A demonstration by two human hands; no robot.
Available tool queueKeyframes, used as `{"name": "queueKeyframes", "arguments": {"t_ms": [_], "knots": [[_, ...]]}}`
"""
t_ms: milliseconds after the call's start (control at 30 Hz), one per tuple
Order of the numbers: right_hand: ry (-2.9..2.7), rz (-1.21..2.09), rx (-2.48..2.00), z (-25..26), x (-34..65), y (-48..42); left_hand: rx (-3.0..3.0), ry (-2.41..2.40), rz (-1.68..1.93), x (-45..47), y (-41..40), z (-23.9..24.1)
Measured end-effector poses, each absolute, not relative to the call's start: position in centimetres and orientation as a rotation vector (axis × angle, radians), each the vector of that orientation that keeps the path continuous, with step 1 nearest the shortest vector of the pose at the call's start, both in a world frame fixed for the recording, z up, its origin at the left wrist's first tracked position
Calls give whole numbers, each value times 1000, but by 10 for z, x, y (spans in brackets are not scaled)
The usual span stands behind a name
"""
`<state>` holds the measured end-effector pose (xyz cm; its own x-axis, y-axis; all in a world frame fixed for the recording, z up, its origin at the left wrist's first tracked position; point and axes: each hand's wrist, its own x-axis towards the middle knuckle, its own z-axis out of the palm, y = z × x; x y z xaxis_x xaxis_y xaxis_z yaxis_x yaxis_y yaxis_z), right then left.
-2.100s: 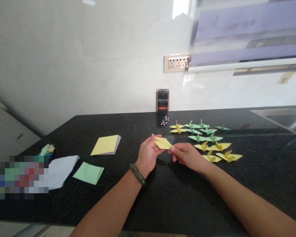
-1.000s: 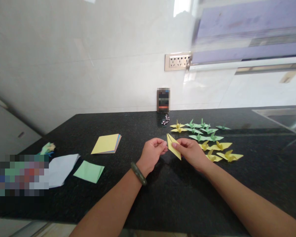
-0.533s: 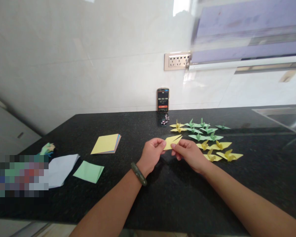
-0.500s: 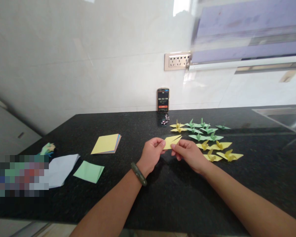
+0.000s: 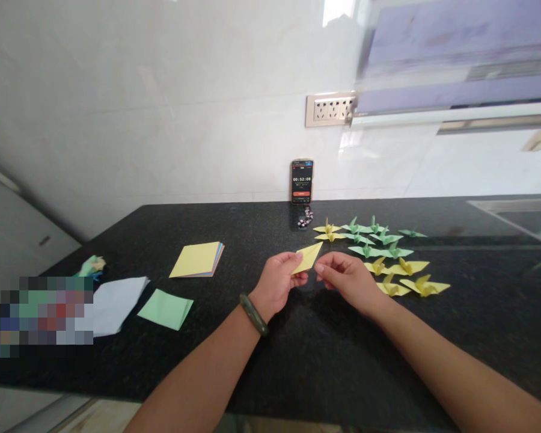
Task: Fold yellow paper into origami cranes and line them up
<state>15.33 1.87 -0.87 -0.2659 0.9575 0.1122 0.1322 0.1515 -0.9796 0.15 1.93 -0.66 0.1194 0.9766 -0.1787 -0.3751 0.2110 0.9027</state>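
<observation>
My left hand (image 5: 279, 278) pinches a folded piece of yellow origami paper (image 5: 309, 257), thumb on top and fingers beneath. The paper is a narrow diamond with its point up and to the right. My right hand (image 5: 342, 278) is closed in a pinch at the paper's right edge; whether that edge lies between its fingertips I cannot tell. Just right of and beyond my hands stand several yellow paper cranes (image 5: 424, 285) and several green paper cranes (image 5: 393, 251). A dark green bangle (image 5: 253, 314) circles my left wrist.
On the black countertop (image 5: 252, 228), left of my hands, lie a stack of coloured square paper (image 5: 196, 260), a folded green sheet (image 5: 166, 309) and white paper (image 5: 121, 305). A phone (image 5: 302, 181) showing a timer leans on the wall, a beaded string (image 5: 305, 218) before it.
The yellow paper shows a single smooth point now; before, two split points faced right. My right hand's fingertips have shifted from its front face to its right edge. The view has shifted slightly.
</observation>
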Motion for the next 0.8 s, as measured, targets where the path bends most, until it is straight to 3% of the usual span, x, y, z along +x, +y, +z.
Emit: {"name": "queueKeyframes", "arguments": {"t_ms": [800], "knots": [[-1586, 1178, -1095, -7, 151, 17, 840, 931, 1141, 3, 17, -7]]}}
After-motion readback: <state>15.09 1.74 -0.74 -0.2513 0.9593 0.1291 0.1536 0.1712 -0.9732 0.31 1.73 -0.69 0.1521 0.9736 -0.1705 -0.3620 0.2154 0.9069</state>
